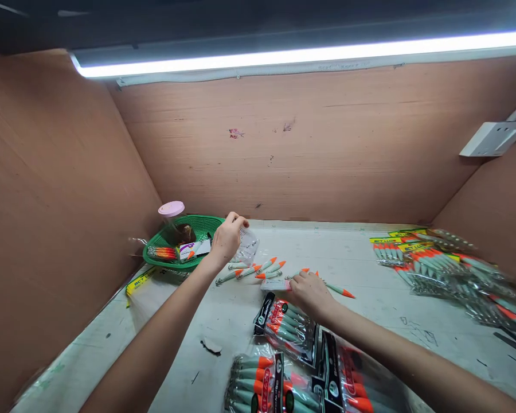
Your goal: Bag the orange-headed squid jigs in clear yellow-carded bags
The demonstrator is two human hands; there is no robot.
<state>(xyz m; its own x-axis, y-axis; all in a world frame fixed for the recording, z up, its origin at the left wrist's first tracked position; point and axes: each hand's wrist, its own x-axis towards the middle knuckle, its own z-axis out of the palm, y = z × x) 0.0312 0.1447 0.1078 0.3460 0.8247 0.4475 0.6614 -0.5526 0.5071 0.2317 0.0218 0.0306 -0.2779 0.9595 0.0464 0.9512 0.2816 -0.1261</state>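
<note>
Head view, the only one. The left hand (227,238) is raised over the table (370,327), fingers pinched together on the top of a small clear bag (248,248). The bag hangs just right of the green basket (206,222), above the loose lures (258,269). What is in the bag can't be made out.

The right hand (309,291) is palm down on the table with its fingers curled at the near end of the loose lures. Can't tell if it grips one. One more single lure (341,292) lies just right of it.

The green basket sits at the far left by the wall. In it are a clear jar (177,226) with a pink lid (171,208) and something brown inside, a few orange-tipped lures (161,253), and a small white card or box (191,249).

A yellow label (138,281) lies flat in front of the basket.

Sealed packs (289,328), each holding a row of grey-green lures with orange ends, overlap just below the right hand and run to the lower edge. A pile of packs (442,261) of the same kind lies at far right, well apart from both hands.
</note>
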